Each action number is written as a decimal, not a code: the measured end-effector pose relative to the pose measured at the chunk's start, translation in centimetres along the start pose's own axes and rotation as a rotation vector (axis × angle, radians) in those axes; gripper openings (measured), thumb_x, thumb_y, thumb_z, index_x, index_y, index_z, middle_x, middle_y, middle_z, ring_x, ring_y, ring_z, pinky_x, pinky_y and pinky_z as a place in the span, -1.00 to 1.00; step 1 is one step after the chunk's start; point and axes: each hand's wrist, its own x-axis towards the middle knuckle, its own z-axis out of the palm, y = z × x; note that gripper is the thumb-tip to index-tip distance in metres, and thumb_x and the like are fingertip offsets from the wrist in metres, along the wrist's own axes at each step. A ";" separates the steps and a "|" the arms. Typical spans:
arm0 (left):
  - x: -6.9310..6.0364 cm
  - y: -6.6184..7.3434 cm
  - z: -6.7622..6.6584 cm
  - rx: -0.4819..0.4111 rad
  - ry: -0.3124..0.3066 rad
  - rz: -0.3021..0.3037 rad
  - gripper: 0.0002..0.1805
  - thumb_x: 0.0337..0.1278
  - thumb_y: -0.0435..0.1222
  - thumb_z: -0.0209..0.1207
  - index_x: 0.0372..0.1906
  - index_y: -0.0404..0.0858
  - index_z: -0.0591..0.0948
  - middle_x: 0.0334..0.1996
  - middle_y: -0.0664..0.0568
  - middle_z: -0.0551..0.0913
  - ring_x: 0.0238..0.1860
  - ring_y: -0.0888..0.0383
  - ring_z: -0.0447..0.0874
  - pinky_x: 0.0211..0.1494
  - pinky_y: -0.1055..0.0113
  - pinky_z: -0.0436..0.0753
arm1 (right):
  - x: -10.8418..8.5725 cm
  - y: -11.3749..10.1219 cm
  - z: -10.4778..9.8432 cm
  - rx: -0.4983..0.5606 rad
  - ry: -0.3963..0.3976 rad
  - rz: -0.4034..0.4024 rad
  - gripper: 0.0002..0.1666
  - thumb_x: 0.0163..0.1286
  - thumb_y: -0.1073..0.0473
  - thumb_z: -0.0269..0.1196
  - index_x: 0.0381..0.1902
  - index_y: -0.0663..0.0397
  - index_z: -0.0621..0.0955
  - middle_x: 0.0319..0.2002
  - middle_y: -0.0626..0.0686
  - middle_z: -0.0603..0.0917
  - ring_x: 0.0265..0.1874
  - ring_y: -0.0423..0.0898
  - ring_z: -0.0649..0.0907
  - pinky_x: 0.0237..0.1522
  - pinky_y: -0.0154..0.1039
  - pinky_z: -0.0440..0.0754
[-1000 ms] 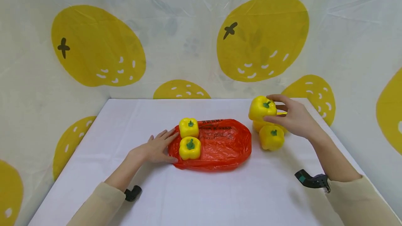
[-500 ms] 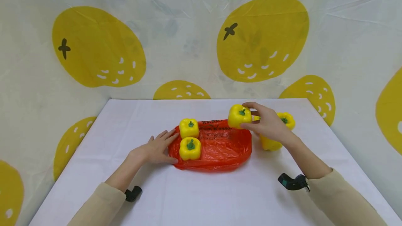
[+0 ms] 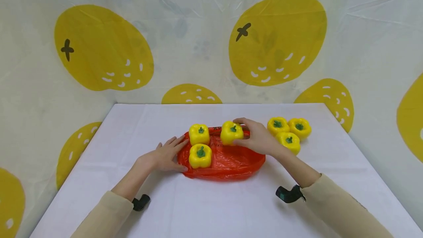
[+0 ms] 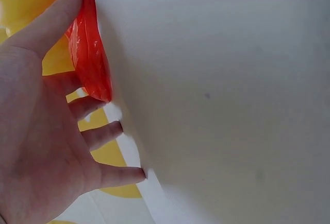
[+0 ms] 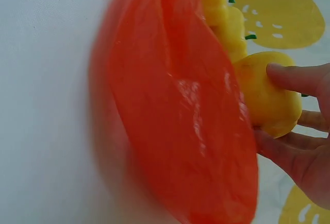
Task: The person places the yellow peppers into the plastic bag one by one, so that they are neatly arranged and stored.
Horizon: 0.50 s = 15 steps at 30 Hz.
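Pinching a glossy yellow bell pepper with a green stem [image 3: 231, 133] between thumb and fingers of the right hand [image 3: 257, 137], over the far side of a crinkled, thin red plastic bag with dark print [image 3: 228, 161]; cannot tell whether touching the plastic. Resting the left hand [image 3: 165, 156] relaxed at the bag's left edge, with fingers spread and thumb against the rim. Just beside it, one in front of the other at that end, two similar yellow peppers [image 3: 200, 159]; in or on the bag, cannot tell which. Right of the bag, clustered beyond the right forearm, three more yellow peppers [image 3: 299, 130]. Underneath, a faintly creased white cloth-covered table [image 3: 211, 208]. Behind and at both sides, pale hanging fabric printed with large yellow fruits [image 3: 191, 58]. Reaching forward and inward from both lower corners, in beige sleeves [image 3: 104, 212], with black bent wrist devices [image 3: 288, 194] below.
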 end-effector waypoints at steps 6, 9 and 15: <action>-0.1 0.1 0.0 -0.005 0.003 -0.001 0.15 0.06 0.21 0.40 0.66 -0.06 0.10 0.65 -0.04 -0.03 0.61 -0.23 -0.13 0.44 -0.48 -0.04 | 0.8 -0.1 1.6 0.004 -0.024 -0.013 -0.18 0.28 0.02 0.50 0.43 0.02 0.45 0.30 0.07 0.56 0.22 0.08 0.55 0.21 0.10 0.60; -0.1 0.2 0.0 -0.003 0.004 -0.003 0.15 0.06 0.21 0.40 0.67 -0.05 0.10 0.65 -0.04 -0.04 0.61 -0.22 -0.14 0.44 -0.48 -0.04 | 1.2 -0.2 2.2 0.007 -0.034 -0.011 -0.18 0.28 0.02 0.50 0.43 0.01 0.45 0.29 0.06 0.57 0.21 0.06 0.55 0.23 0.09 0.58; -0.1 0.1 -0.1 -0.009 0.003 0.004 0.15 0.06 0.21 0.40 0.67 -0.06 0.10 0.66 -0.04 -0.04 0.61 -0.23 -0.13 0.44 -0.49 -0.05 | 1.8 -0.5 3.2 0.000 -0.042 -0.031 -0.20 0.29 0.03 0.50 0.42 0.03 0.45 0.28 0.04 0.58 0.19 0.02 0.57 0.21 0.04 0.61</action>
